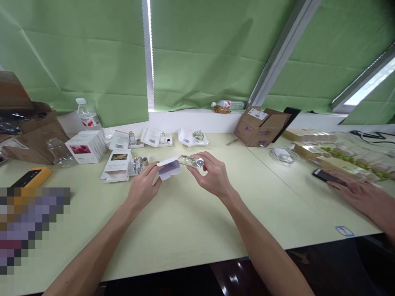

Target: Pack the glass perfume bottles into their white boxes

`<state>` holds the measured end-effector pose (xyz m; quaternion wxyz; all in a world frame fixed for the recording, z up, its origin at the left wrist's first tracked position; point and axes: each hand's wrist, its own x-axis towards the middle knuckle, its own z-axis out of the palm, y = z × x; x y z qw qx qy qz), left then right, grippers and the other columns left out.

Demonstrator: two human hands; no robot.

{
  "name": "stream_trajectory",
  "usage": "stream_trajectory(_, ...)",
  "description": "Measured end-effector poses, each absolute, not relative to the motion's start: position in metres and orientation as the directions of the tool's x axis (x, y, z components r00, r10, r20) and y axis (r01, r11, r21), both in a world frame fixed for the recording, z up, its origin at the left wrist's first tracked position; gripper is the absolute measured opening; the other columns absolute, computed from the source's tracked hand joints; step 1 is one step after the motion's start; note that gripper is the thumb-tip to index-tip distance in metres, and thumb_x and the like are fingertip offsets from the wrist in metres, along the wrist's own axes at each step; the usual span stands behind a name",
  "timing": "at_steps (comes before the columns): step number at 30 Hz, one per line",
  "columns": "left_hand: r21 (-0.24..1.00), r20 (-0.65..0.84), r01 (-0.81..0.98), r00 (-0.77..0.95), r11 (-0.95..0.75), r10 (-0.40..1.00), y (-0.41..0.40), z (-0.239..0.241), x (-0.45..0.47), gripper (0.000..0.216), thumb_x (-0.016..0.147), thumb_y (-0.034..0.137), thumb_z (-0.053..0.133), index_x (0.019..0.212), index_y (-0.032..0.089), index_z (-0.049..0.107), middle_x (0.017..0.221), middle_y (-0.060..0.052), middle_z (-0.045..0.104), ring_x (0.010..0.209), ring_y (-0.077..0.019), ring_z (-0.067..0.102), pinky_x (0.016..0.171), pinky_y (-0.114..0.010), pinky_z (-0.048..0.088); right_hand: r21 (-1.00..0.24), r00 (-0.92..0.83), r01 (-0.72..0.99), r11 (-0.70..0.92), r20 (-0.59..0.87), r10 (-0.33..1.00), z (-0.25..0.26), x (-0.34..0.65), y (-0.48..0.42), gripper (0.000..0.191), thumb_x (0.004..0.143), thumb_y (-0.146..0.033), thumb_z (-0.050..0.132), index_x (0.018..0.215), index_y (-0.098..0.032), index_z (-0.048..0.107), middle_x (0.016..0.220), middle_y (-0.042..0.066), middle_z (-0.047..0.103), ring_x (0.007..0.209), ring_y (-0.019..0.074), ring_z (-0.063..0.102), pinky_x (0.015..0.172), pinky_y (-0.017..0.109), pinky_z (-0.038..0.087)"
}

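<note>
Over a pale table (pixel 173 234), the left hand (pixel 143 183) holds a small white box (pixel 169 168) with an open side, while the right hand (pixel 213 173) grips a clear glass bottle (pixel 187 161) just beside its right end. Behind them, white cartons (pixel 84 149) stand left of opened packages holding little bottles, and a brown cardboard box (pixel 254 129) sits farther right before green blinds (pixel 210 53). At the far right, another person's hand (pixel 358 191) touches a dark phone (pixel 327 176).

Glare between green blinds (pixel 210 53), corners perhaps soft
</note>
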<state>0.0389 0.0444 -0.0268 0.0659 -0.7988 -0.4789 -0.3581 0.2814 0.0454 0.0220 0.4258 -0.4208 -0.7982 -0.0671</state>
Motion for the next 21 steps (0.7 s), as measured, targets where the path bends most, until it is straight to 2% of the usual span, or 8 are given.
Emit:
stream_trajectory(7,0.211,0.630,0.816,0.308,-0.538,0.713,0.045,-0.028,0.040,0.040,0.087,0.014,0.051,0.125,0.024,0.053,0.128,-0.004,0.061,0.113,-0.0221,0.061,0.082,-0.031,0.052,-0.131,-0.335,0.666,0.735,0.828,0.451,0.019,0.276,0.046,0.029,0.086,-0.026,0.064,0.115,-0.021,0.060,0.103,0.008,0.069,0.089,0.0196,0.066,0.063,0.029,0.052)
stream_trajectory(15,0.246,0.626,0.806,0.292,-0.538,0.723,0.044,-0.027,0.041,0.042,0.086,0.013,0.053,0.126,0.025,0.053,0.127,-0.002,0.062,0.116,-0.0215,0.060,0.090,-0.030,0.050,-0.050,-0.424,0.641,0.766,0.809,0.408,0.016,0.270,0.043,0.033,0.086,-0.018,0.063,0.119,-0.021,0.058,0.108,0.008,0.069,0.097,0.0202,0.066,0.078,0.031,0.055)
stream_trajectory(21,0.238,0.649,0.792,0.301,-0.562,0.699,0.043,-0.027,0.042,0.042,0.085,0.011,0.054,0.125,0.025,0.052,0.127,-0.003,0.062,0.115,-0.0208,0.060,0.089,-0.030,0.051,-0.016,-0.505,0.622,0.783,0.756,0.416,0.011,0.267,0.042,0.035,0.086,-0.013,0.059,0.120,-0.021,0.058,0.111,0.007,0.068,0.099,0.0199,0.065,0.081,0.032,0.055)
